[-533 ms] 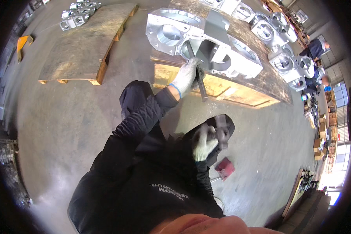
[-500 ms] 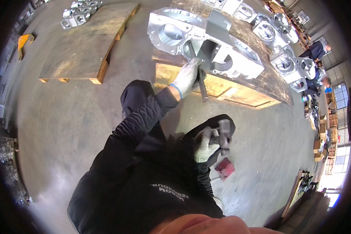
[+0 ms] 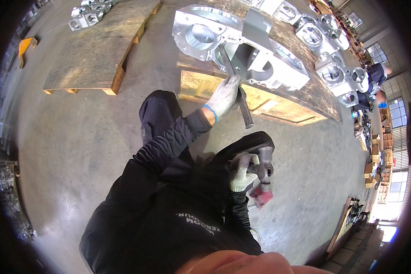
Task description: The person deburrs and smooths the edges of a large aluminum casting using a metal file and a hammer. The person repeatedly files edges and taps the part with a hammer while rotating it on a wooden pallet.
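Note:
My left hand (image 3: 223, 96), in a pale knit glove with a blue cuff edge, grips a long flat metal bar (image 3: 246, 112). The bar slants; its far end reaches into the opening of a large silver metal casting (image 3: 201, 36), and its near end sticks out past the pallet edge. My right hand (image 3: 243, 171), gloved too, is closed near my right knee around a dark grey hammer (image 3: 264, 165). The glove hides most of the handle. Just below the hammer head appears a red piece (image 3: 261, 197) I cannot identify.
The casting rests on a wooden pallet stack (image 3: 278, 107) along with more silver castings (image 3: 311, 36). To the left lies a low wooden pallet (image 3: 84, 64) with small castings (image 3: 84, 19). Two people (image 3: 374, 86) are at the far right. A yellow metal piece (image 3: 27, 45) stands far left.
The flat bar has tilted, its near end moving right and towards me. The hammer in my right hand has turned and moved slightly. The casting stays in place.

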`<state>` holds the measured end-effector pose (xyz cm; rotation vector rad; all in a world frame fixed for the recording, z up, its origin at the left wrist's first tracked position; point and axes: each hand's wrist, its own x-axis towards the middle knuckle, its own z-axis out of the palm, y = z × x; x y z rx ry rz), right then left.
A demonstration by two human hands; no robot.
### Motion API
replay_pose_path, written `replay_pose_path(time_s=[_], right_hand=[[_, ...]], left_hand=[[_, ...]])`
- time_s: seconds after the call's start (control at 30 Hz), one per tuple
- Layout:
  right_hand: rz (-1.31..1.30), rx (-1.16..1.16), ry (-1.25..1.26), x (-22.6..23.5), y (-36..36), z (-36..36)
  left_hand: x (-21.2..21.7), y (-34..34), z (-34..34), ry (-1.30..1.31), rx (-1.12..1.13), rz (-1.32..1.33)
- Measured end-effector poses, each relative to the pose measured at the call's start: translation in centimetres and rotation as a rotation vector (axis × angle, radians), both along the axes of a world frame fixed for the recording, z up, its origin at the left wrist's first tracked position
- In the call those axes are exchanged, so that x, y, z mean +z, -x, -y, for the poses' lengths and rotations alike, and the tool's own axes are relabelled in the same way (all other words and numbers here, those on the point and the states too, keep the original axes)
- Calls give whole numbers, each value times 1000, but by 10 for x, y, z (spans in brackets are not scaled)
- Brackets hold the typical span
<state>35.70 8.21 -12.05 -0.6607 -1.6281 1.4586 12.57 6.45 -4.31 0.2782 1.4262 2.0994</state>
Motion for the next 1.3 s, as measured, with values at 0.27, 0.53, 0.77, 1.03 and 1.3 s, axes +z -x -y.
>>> replay_pose_path(time_s=[0.27, 0.53, 0.77, 1.03, 1.3], right_hand=[[92, 127, -23, 0, 28, 7], [-109, 85, 147, 4, 13, 7], [-153, 108, 229, 5, 13, 4], [-84, 52, 108, 12, 11, 6], [-469, 102, 426, -31, 4, -33]], left_hand=[[-40, 20, -11, 57, -5, -452], [-24, 9, -10, 88, -2, -106], [-14, 4, -7, 95, 42, -164], [-18, 9, -8, 89, 60, -210], [-27, 8, -10, 103, 46, -205]])
